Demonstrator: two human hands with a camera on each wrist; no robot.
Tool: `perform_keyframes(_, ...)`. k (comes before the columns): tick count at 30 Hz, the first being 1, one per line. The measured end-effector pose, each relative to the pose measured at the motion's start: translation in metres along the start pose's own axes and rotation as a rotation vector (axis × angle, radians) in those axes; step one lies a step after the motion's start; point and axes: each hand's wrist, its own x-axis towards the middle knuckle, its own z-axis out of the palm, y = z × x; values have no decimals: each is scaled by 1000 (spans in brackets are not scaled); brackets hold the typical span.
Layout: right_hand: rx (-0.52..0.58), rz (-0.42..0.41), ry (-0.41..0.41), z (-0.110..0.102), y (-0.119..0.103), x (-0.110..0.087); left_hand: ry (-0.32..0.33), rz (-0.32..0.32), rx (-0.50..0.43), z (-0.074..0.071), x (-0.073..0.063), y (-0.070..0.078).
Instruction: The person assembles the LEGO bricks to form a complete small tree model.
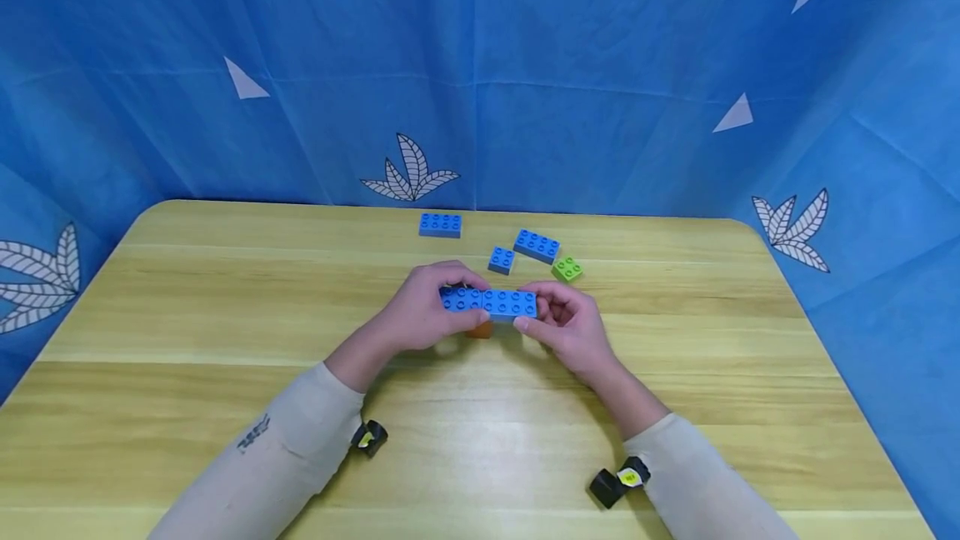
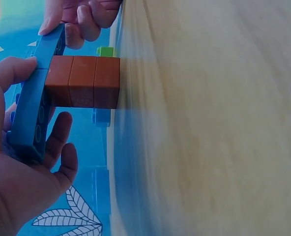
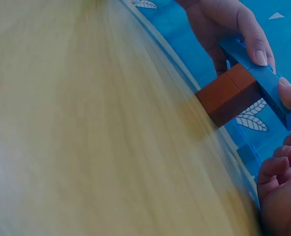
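Note:
A short upright stack of brown bricks (image 2: pixel 82 81) stands on the wooden table. Across its top lie two blue bricks end to end, a left blue brick (image 1: pixel 461 299) and a right blue brick (image 1: pixel 510 303), meeting over the stack. My left hand (image 1: pixel 427 307) grips the left one, thumb along the near side by the seam and fingers at the far side. With thumb and fingers my right hand (image 1: pixel 573 323) pinches the right one near its outer end. Its other fingers (image 3: pixel 281 164) are curled below. From the head view the blue bricks hide most of the stack.
Behind the hands lie a blue brick (image 1: pixel 440 225), a small blue brick (image 1: pixel 501 260), another long blue brick (image 1: pixel 536 246) and a small green brick (image 1: pixel 567 269). A blue cloth (image 1: pixel 525 65) hangs behind the table (image 1: pixel 225 298).

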Motion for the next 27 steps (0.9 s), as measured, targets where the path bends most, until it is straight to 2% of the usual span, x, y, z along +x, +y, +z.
perform_keyframes(4, 46, 5, 35, 2, 2, -1, -3, 7, 1, 0, -1, -1)
perform_keyframes(10, 45, 14, 59, 4, 5, -2, -13, 36, -18, -9, -1, -6)
perform_keyframes(12, 41, 18, 63, 4, 5, -3, 4, 28, -41, -16, 0, -9)
perform_keyframes(16, 36, 7, 59, 2, 6, -2, 86, 12, -122, -35, 5, -20)
perform_keyframes(21, 28, -11, 52, 1, 7, -2, 172, -68, -196, -54, 14, -39)
perform_keyframes(27, 10, -27, 47, 2, 7, 0, 203, -184, -133, -65, 25, -56)
